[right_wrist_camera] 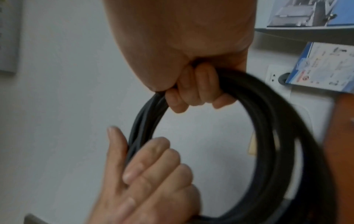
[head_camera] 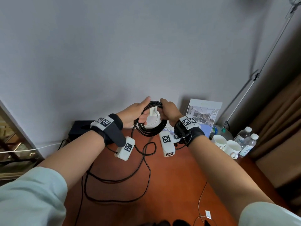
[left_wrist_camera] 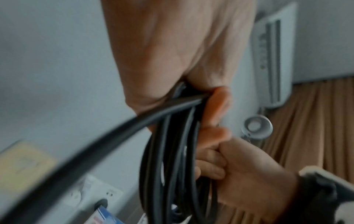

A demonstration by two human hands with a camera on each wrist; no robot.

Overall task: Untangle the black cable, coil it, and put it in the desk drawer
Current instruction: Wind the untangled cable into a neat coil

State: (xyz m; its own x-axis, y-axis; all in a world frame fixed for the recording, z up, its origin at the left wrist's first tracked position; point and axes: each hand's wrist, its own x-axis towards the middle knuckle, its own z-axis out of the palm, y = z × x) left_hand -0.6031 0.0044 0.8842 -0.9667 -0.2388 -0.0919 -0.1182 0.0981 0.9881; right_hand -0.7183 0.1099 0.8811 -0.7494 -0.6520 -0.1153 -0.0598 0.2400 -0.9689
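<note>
Both hands are up over the far end of the desk (head_camera: pixel 171 185), holding the cable (head_camera: pixel 151 126) as a ring of several loops: the right hand (head_camera: pixel 169 111) has its fingers wrapped tight around the bundle at about 1 o'clock on the ring, and the left hand (head_camera: pixel 135 114) grips it at about 9 o'clock with the forefinger pointing out straight. The coiling looks well under way but not finished, since a long tail of cable hangs from 7 o'clock and sprawls in loose curves across the desk. That slack has yet to be wound in, and no drawer is in sight, so stowing it is all ahead.
</note>
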